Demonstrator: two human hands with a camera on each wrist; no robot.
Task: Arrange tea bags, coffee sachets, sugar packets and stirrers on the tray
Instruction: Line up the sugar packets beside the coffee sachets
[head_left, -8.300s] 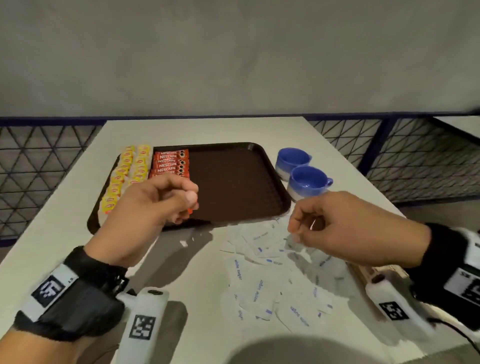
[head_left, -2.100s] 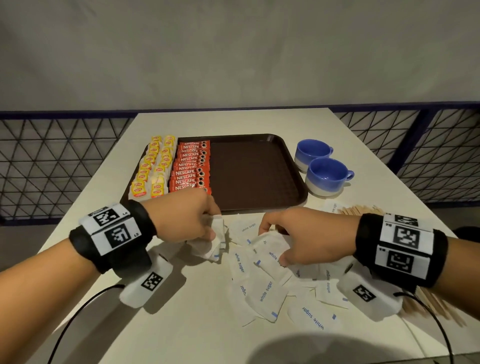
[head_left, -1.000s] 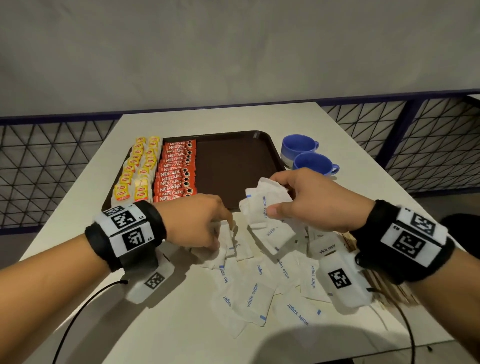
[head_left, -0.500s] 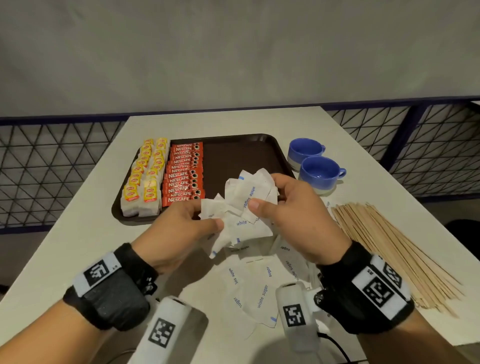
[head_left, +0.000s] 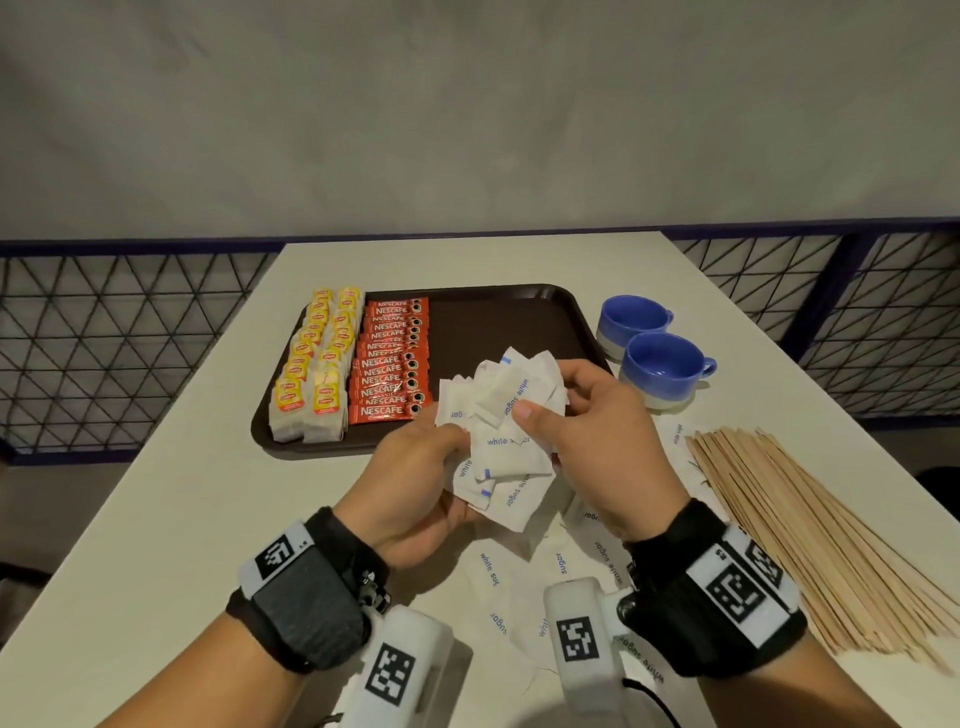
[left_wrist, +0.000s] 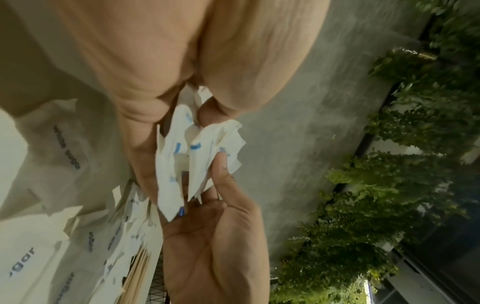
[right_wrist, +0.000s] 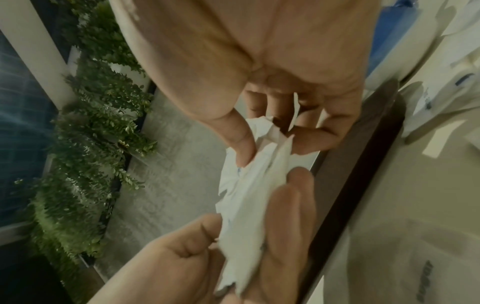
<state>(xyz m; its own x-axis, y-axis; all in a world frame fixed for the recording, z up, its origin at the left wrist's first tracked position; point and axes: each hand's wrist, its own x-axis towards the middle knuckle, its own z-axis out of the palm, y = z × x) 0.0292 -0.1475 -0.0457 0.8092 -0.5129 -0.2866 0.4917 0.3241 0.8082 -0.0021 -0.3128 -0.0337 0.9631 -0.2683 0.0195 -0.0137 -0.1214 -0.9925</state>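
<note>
Both hands, the left hand and right hand, pinch one bunch of sugar packets above the near edge of the tray. Tea bags and coffee sachets fill the tray's left side; stirrers lie right of it on the tabletop.

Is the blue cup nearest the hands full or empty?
Empty: the near blue cup stands upright beside the tray, and its bare blue inside shows.

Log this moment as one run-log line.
both hands grip sugar packets above table | tea bags, coffee sachets on tray | stirrers off tray
</note>
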